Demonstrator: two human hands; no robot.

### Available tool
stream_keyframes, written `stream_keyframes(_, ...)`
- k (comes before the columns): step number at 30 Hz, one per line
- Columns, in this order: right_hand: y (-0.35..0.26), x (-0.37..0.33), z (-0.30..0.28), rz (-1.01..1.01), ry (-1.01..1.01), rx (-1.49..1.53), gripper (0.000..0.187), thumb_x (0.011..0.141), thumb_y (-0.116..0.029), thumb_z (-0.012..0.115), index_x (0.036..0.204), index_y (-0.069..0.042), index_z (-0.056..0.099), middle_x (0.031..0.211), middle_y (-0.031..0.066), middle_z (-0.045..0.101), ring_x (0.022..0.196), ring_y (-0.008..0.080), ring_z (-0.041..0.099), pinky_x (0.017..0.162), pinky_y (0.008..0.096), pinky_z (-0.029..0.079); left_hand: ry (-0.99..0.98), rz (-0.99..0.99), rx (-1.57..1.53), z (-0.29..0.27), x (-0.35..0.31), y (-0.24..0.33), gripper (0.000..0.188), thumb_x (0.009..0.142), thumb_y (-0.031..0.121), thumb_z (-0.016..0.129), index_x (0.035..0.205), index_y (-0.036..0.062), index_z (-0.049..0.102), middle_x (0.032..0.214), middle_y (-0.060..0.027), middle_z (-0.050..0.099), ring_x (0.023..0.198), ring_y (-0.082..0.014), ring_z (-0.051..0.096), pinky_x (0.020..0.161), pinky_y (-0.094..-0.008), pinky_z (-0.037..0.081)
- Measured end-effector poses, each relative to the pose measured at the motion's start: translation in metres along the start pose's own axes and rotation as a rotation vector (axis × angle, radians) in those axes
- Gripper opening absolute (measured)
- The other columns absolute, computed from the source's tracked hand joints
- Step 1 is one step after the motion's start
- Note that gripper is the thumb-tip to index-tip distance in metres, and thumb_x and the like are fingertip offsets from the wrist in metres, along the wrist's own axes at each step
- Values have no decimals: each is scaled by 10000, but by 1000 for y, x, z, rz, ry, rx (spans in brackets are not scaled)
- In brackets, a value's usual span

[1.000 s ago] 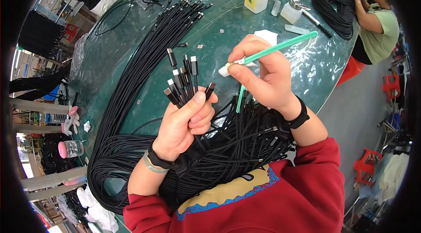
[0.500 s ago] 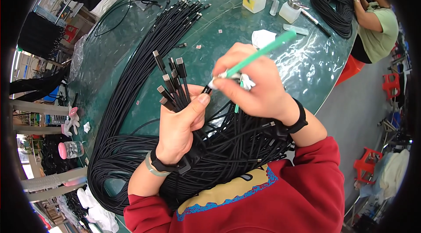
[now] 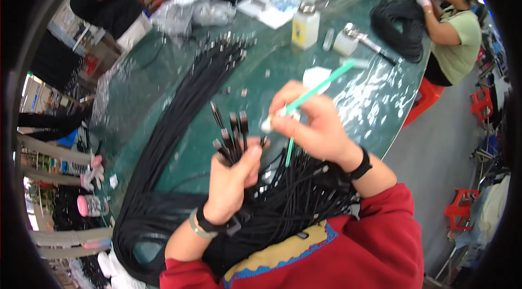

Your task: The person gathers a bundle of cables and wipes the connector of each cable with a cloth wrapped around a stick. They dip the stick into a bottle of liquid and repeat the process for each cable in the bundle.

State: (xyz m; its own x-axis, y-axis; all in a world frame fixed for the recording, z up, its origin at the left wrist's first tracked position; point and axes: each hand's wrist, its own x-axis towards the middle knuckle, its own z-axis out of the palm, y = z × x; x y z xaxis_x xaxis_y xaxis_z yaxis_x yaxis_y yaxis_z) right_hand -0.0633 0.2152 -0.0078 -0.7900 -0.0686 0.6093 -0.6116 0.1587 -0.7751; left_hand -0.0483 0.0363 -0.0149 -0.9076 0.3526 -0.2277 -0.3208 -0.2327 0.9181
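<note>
My left hand is wrapped round a small bunch of black cables, their metal plugs pointing up. One more plug end sticks out sideways at its thumb and forefinger. To the right and slightly higher, my right hand pinches a green stick with white wadding at its lower end, a little apart from that plug. A second green stick hangs down under the right hand; what holds it is hidden. Beneath both hands lies a heap of black cables. The picture is somewhat blurred.
A long bundle of black cables curves across the green table on the left. A white bottle, a smaller jar and white paper are beyond my hands. Another person sits at far right beside coiled cable.
My right hand and the green stick have drawn away from the cable plug they were touching. The left hand keeps its bunch. The whole view has shifted and blurred.
</note>
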Motion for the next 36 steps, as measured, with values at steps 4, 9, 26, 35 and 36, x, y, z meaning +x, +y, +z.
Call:
stream_keyframes(4,-10,-2,-5,-55,-70,126,110,735,-34,596,833,-23,548,761,35,533,758,156,508,776,321,403,-71,-58,-44,9,-8,-4,226,849,162,515,954,-30,570,612,19,482,486,-52,399,417,-187,287)
stream_keyframes(9,-19,-9,-2,-40,-95,208,112,744,-28,591,845,-16,544,798,33,533,814,142,502,802,333,401,7,84,41,18,-12,-6,264,855,163,504,1026,-35,540,604,21,462,506,-69,408,430,-188,284)
stream_keyframes(26,1,5,-15,246,-66,305,131,788,-45,581,903,3,541,830,12,511,785,75,488,677,212,404,-135,-40,-152,6,4,16,322,890,200,438,1101,-41,473,581,27,414,428,-25,275,384,-175,210)
stream_keyframes(35,8,-1,-9,15,-60,-18,124,731,-13,614,844,-1,564,794,51,539,740,138,501,637,250,390,-127,-126,-49,-2,10,9,307,872,183,475,1086,-37,492,578,19,429,431,-14,263,374,-173,173)
stream_keyframes(36,9,0,-7,24,-59,-18,124,731,-13,614,844,-1,564,794,51,539,740,138,501,637,250,390,-107,-118,-54,-2,11,8,293,870,175,478,1076,-34,496,578,17,431,431,-14,262,373,-173,171)
